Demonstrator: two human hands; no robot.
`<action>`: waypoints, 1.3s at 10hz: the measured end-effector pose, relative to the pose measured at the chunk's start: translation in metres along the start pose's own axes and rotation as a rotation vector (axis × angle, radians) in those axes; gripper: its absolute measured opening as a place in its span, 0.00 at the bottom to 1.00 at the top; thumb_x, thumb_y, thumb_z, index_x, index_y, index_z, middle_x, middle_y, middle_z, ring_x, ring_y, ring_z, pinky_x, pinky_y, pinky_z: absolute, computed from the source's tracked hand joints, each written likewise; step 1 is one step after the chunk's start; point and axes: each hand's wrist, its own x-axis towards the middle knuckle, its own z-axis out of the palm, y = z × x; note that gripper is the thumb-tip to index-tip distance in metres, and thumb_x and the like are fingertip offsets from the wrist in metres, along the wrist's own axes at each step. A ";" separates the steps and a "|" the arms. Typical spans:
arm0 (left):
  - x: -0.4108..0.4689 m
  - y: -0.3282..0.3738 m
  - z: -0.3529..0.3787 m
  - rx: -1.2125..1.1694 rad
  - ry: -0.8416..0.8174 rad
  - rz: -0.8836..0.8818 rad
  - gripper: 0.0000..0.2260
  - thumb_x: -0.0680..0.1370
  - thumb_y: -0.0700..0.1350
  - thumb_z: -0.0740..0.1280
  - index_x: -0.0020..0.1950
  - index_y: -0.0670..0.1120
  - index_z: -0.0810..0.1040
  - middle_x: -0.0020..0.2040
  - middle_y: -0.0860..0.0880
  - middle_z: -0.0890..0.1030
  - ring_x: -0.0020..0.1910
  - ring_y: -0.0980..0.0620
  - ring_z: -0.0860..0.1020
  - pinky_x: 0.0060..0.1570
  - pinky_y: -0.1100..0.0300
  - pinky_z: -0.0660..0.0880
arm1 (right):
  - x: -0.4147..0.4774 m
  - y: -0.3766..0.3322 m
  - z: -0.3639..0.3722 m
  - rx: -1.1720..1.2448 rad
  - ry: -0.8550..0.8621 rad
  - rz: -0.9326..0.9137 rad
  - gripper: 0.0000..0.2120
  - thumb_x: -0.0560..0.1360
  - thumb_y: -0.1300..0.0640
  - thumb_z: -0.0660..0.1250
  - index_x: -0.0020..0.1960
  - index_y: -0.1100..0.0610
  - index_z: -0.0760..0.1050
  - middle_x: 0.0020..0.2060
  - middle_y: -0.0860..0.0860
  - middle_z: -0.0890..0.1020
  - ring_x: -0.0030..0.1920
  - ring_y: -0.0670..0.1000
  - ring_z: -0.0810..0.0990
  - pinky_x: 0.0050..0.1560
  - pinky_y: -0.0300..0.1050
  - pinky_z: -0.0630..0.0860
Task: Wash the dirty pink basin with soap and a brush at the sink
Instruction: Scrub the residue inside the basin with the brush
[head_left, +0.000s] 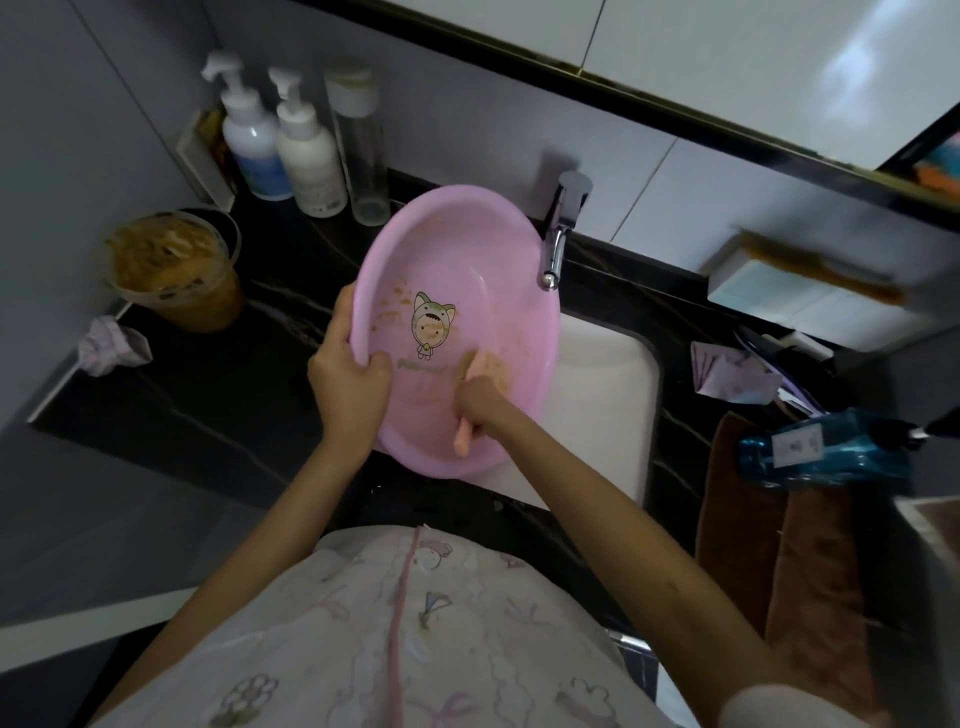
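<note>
The pink basin (467, 249) is tilted over the left part of the white sink (608, 405). It has a cartoon figure on its bottom and brown smears inside. My left hand (348, 374) grips its left rim, thumb inside. My right hand (480, 400) holds a pale orange brush (478, 371) by the handle, and the brush head presses on the basin's bottom near the cartoon. The handle's end sticks out below my fist.
A chrome tap (558, 234) stands behind the basin. Two white pump bottles (280, 140) and a clear bottle stand at the back left. A plastic cup of brown mess (174, 265) and crumpled tissue (111, 345) lie left. A blue bottle (826, 452) and brown towel lie right.
</note>
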 end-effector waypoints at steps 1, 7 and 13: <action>-0.002 0.001 0.000 -0.001 0.003 -0.003 0.33 0.66 0.28 0.59 0.69 0.49 0.70 0.51 0.51 0.78 0.44 0.63 0.76 0.44 0.67 0.75 | -0.018 -0.006 0.015 -0.056 -0.142 0.012 0.10 0.79 0.64 0.56 0.43 0.67 0.73 0.31 0.56 0.74 0.28 0.52 0.74 0.27 0.41 0.75; 0.001 -0.002 -0.002 0.000 -0.012 0.029 0.32 0.68 0.27 0.59 0.69 0.48 0.70 0.49 0.52 0.78 0.42 0.61 0.76 0.43 0.66 0.76 | 0.040 0.067 -0.079 -1.059 0.240 -0.127 0.26 0.83 0.50 0.48 0.77 0.47 0.42 0.60 0.60 0.75 0.57 0.60 0.77 0.52 0.49 0.74; -0.001 0.002 0.001 0.017 0.024 0.013 0.32 0.66 0.28 0.59 0.69 0.47 0.71 0.49 0.53 0.77 0.43 0.66 0.76 0.43 0.70 0.73 | -0.012 0.088 -0.041 -0.306 -0.082 -0.174 0.20 0.82 0.57 0.54 0.74 0.54 0.64 0.50 0.51 0.80 0.30 0.40 0.69 0.28 0.28 0.67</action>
